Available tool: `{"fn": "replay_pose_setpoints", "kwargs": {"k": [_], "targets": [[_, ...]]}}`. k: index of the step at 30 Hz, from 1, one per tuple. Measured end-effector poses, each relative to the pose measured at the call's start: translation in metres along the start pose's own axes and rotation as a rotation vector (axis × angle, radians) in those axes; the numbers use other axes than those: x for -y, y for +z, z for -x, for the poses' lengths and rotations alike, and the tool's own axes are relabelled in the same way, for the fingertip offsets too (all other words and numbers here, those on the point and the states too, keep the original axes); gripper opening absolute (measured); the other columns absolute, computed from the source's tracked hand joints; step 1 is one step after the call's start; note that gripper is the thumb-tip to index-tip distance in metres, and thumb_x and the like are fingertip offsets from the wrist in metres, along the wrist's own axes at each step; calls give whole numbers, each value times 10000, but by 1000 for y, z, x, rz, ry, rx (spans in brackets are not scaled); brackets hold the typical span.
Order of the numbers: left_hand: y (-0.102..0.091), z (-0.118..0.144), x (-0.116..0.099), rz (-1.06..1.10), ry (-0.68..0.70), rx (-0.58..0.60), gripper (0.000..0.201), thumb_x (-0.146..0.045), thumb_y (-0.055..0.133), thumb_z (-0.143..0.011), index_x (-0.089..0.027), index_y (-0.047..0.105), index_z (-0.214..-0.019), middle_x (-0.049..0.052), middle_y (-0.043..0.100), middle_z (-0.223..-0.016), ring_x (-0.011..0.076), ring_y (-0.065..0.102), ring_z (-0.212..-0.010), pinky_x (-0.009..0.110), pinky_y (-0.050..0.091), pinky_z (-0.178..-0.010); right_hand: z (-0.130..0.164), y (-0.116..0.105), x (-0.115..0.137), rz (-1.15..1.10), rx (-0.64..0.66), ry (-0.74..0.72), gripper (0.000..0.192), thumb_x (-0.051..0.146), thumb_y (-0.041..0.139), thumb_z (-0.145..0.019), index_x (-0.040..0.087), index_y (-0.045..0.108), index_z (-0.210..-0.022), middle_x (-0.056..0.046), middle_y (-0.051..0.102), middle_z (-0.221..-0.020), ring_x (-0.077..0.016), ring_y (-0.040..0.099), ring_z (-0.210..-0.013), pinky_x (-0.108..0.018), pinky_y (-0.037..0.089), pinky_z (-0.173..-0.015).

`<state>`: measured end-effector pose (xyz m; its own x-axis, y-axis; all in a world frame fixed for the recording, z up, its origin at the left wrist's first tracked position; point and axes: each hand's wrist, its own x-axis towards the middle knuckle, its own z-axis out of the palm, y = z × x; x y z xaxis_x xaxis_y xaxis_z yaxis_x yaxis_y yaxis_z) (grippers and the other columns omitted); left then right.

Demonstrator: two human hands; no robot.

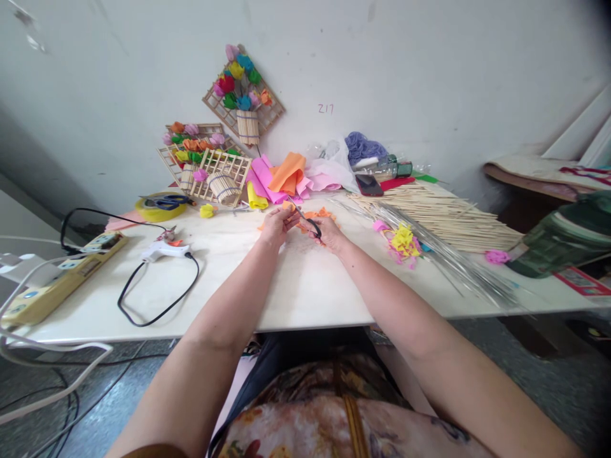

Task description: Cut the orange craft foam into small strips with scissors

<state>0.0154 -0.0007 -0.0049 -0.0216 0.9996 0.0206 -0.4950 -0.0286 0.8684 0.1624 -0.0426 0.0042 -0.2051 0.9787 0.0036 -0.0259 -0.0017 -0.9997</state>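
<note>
My right hand (329, 235) grips black-handled scissors (305, 219) whose blades point up and left toward my left hand (277, 226). My left hand pinches a small piece of orange paper (287, 206) at the scissor tips. More orange scraps (324, 213) lie on the white table (296, 286) just behind both hands. Both forearms reach forward from the near table edge.
A white glue gun (160, 250) with a black cord and a power strip (62, 273) sit at left. Tape roll with blue scissors (160, 205), stick frames with paper flowers (214, 172), coloured paper sheets (281, 178), a phone (368, 185), wooden sticks (443, 216), wires and yellow-pink flowers (403, 242) lie behind and right.
</note>
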Motion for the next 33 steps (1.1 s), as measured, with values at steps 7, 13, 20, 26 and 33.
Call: {"fn": "replay_pose_setpoints", "kwargs": {"k": [7,13,20,26,33], "targets": [[-1,-1,0,3,34,-37,228,-231,819,-654,-162,616,-733,10,698,-703,122,684,-653,262,564,-722,0,-1,0,18,-1,1,309,401,769,-793,151,605,-721,61,477,-480,-34,334,-333,-160,214,-302],[0,0,-2,12,34,-39,259,-241,844,-641,-158,618,-736,11,706,-702,120,685,-642,254,568,-710,1,-1,1,-2,14,20,270,373,762,-811,146,626,-761,67,482,-474,-29,334,-330,-144,216,-294],[-1,1,-3,-15,7,-9,184,-215,804,-702,-136,656,-777,39,720,-744,131,696,-663,306,565,-803,-5,-6,-8,-28,43,23,255,377,743,-838,155,626,-792,70,506,-495,-30,373,-324,-142,249,-296],[0,1,-1,-31,12,10,147,-205,782,-725,-143,655,-765,38,729,-737,106,669,-625,263,564,-746,-5,-7,-8,-14,32,18,293,386,749,-839,163,587,-740,62,510,-504,-29,380,-329,-146,239,-293],[0,2,-3,-33,8,10,133,-193,775,-734,-140,656,-764,38,725,-731,107,668,-621,257,561,-730,-1,-5,-1,3,19,8,316,403,773,-808,153,596,-728,65,477,-493,-27,341,-332,-153,217,-296]]}}
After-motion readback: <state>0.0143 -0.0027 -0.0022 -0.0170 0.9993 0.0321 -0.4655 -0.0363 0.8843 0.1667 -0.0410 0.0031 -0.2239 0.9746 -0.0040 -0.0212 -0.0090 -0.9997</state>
